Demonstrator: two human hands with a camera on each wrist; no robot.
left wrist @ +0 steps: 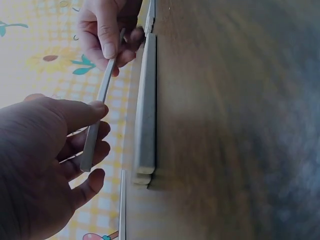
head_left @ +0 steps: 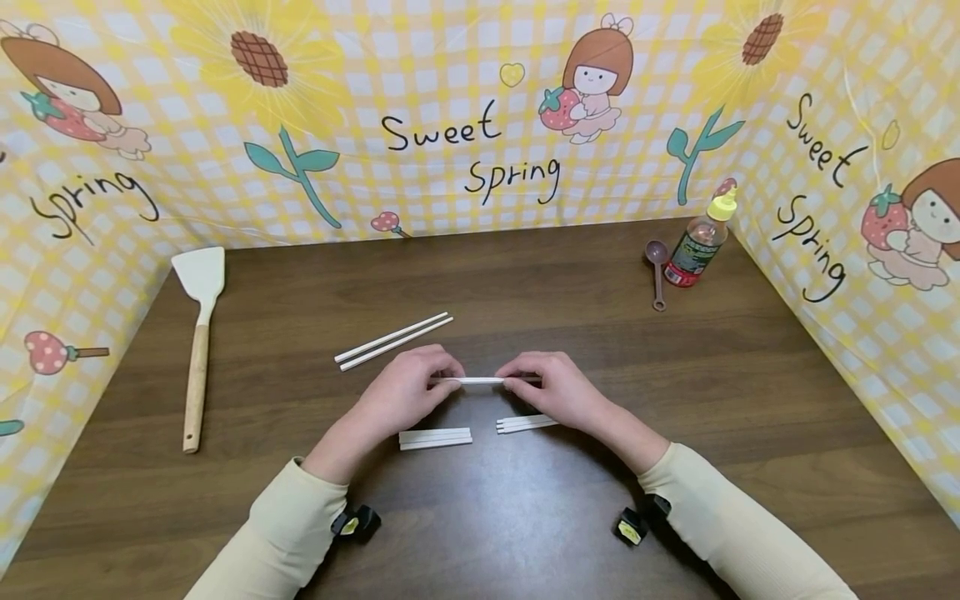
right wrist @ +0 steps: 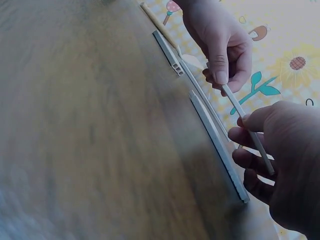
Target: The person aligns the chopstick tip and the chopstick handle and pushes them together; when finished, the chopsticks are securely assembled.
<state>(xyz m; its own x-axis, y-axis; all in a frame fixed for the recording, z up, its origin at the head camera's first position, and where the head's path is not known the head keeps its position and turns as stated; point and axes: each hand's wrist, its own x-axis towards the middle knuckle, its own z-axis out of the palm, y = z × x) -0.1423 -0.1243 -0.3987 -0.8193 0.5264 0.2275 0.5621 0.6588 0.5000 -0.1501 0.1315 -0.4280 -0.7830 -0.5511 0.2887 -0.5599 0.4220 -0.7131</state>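
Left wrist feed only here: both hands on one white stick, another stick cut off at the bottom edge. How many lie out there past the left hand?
Observer: The head view shows a pair of loose sticks beyond the left hand.
Operator: What's at the table's far right corner?
Observer: A yellow-capped bottle, standing upright.
Operator: Anything on the left side of the table?
Observer: A spatula with a white blade and wooden handle, lying with its blade toward the back cloth.
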